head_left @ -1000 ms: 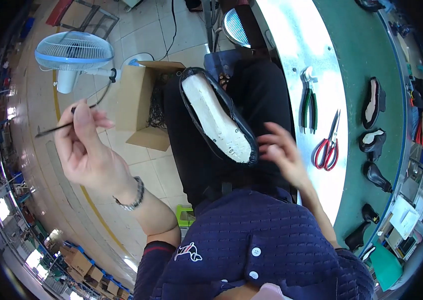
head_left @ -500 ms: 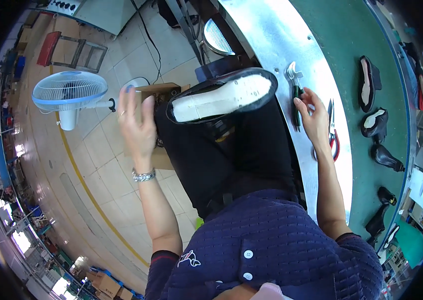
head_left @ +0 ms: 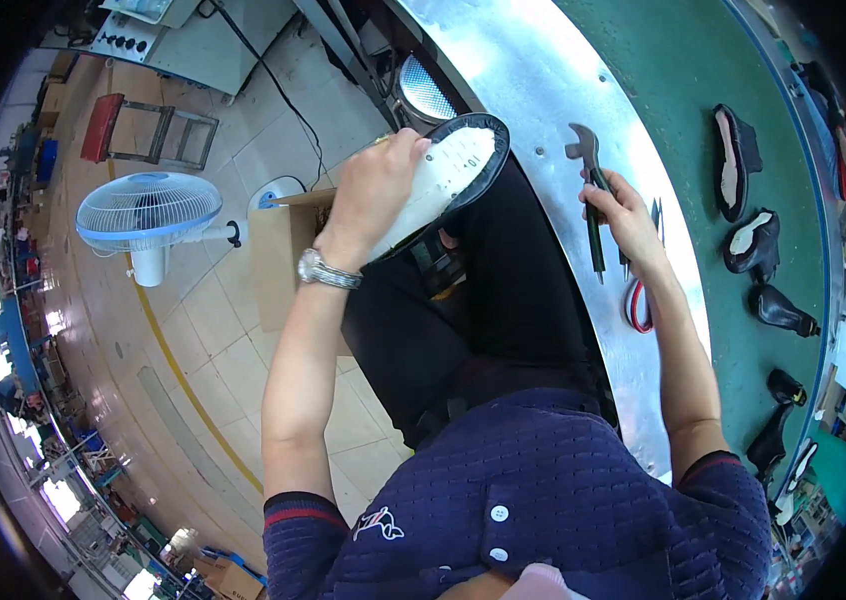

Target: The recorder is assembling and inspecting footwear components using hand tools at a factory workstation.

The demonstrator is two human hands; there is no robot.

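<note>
A black shoe [head_left: 460, 165] lies sole up across my lap, its pale, unsoled bottom facing me. My left hand [head_left: 375, 190] is over its near-left part with fingers curled at the far edge, gripping the shoe; the thumb is mostly hidden. On the right, my right hand [head_left: 626, 212] closes round a hammer [head_left: 594, 225] with a metal head and dark green handle, above the metal bench top. Red-handled scissors [head_left: 639, 305] lie beside my right wrist, partly covered by it. Another dark handle tip shows beneath the hand.
The metal bench [head_left: 533, 60] curves along my right. Beyond it, several black shoes [head_left: 738, 165] rest on a green surface. An open cardboard box [head_left: 278, 265] stands left of my knees, near a blue-rimmed fan [head_left: 150, 215]. A red-topped stool [head_left: 103, 127] stands farther off.
My left hand has moved from open beside the shoe onto it, and the shoe has turned more steeply. My right hand has taken hold of the hammer.
</note>
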